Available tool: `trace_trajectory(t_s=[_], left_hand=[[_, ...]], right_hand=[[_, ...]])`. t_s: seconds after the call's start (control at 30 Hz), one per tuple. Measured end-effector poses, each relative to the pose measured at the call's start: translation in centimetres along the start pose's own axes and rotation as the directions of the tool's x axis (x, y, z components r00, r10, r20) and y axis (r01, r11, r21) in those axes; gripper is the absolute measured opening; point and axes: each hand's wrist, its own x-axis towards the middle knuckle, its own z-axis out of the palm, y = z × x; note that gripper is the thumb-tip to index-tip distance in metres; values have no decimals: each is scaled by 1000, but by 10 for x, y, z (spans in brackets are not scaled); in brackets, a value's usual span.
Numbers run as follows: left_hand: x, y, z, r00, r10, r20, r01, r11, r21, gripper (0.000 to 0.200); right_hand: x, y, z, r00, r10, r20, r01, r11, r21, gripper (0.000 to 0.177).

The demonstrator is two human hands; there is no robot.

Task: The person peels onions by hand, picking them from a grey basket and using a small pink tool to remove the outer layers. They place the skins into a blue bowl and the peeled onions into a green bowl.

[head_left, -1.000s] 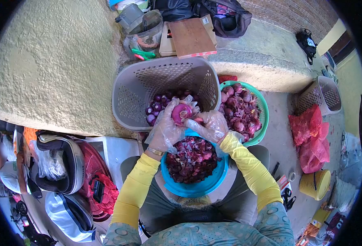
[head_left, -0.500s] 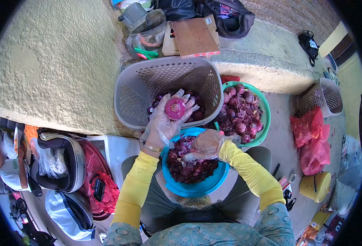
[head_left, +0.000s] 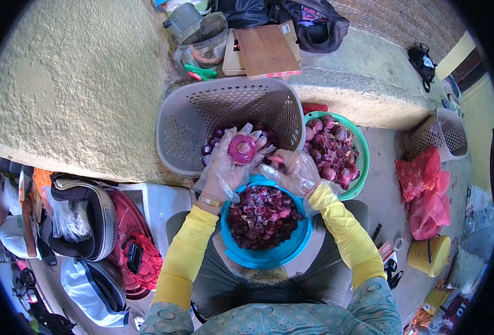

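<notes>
In my left hand [head_left: 223, 172], gloved in clear plastic, a peeled red onion [head_left: 242, 149] rests on the palm with the fingers curled behind it. My right hand [head_left: 295, 170], also gloved, is closed just right of the onion, around a small knife-like tool with a pink part [head_left: 276, 159] showing; most of it is hidden by the fingers. Below both hands a blue basin [head_left: 266, 259] holds dark red onion skins [head_left: 262, 218]. Behind my left hand, a grey perforated basket [head_left: 174, 134] has peeled onions at its bottom.
A green basket [head_left: 364, 151] of unpeeled onions and loose skins stands to the right. Further right are red mesh bags [head_left: 426, 190], a yellow bucket [head_left: 438, 254] and another perforated basket [head_left: 445, 131]. A rough wall ledge [head_left: 74, 95] rises at left. A person [head_left: 15, 226] is at far left.
My right hand has risen from the skins in the blue basin to beside the onion, turning the tool toward it. My left hand still holds the onion, barely shifted.
</notes>
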Motion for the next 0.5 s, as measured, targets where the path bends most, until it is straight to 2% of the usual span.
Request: trace_trajectory(t_s=[0.1, 0.17, 0.3, 0.37, 0.5], left_hand=[[2, -5, -8, 999, -3, 40, 2, 1000, 19, 50], [4, -5, -8, 998, -45, 46, 45, 999, -6, 54], [5, -5, -6, 999, -44, 31, 45, 999, -30, 53], [4, -6, -4, 996, -24, 83, 34, 992, -123, 52], [2, -4, -5, 995, -13, 95, 26, 990, -136, 51]], right_hand=[[0, -7, -7, 1000, -17, -19, 16, 998, -68, 49], [1, -9, -7, 979, -178, -96, 166, 979, -120, 42], [3, 6, 10, 956, -247, -158, 222, 962, -160, 33], [3, 1, 11, 916, -322, -239, 294, 944, -148, 21], [1, -2, 8, 934, -306, -182, 269, 942, -199, 35]])
